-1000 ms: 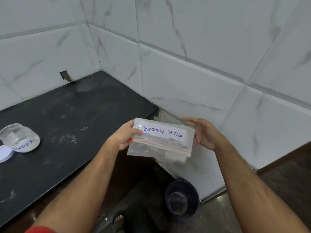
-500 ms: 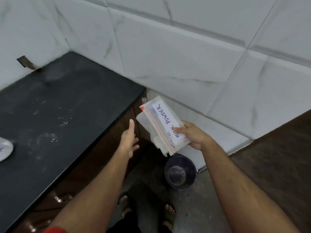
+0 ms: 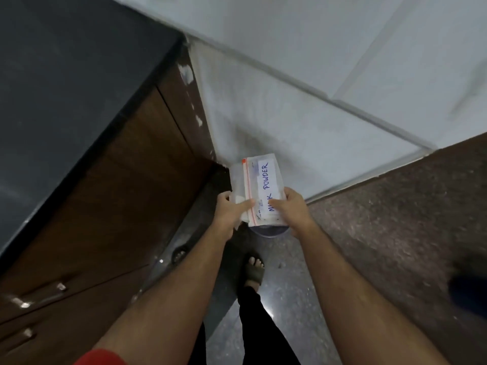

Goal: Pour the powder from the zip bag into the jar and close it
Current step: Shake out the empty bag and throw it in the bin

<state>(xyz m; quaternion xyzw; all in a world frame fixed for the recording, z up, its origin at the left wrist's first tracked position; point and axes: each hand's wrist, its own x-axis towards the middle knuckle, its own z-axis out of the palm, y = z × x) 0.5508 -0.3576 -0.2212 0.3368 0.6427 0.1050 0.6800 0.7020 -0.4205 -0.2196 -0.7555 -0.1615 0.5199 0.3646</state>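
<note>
The person looks straight down at the floor and holds the zip bag (image 3: 259, 188) out in front with both hands. The left hand (image 3: 232, 212) pinches the near left side of the bag, with the thumb on top by the red zip line. The right hand (image 3: 291, 208) grips the near right side, with the thumb pressed on the white label. The bag is up in the air, not lying on anything. Just under the bag and the hands, a round dark bucket (image 3: 268, 231) sits on the floor, and only a small part of its rim peeks out. The black counter (image 3: 66, 75) is off to the left, well apart from the bag, and its long edge runs down toward the lower left. Brown cupboard doors (image 3: 110, 201) stand under it. A white tiled wall (image 3: 316, 88) is behind the bag. The speckled floor (image 3: 382, 246) on the right is wide and open. One foot in a dark sandal (image 3: 254, 270) stands below the hands. The label on the bag reads "MILK POWDER" in blue letters, and the right thumb covers part of the first word.
</note>
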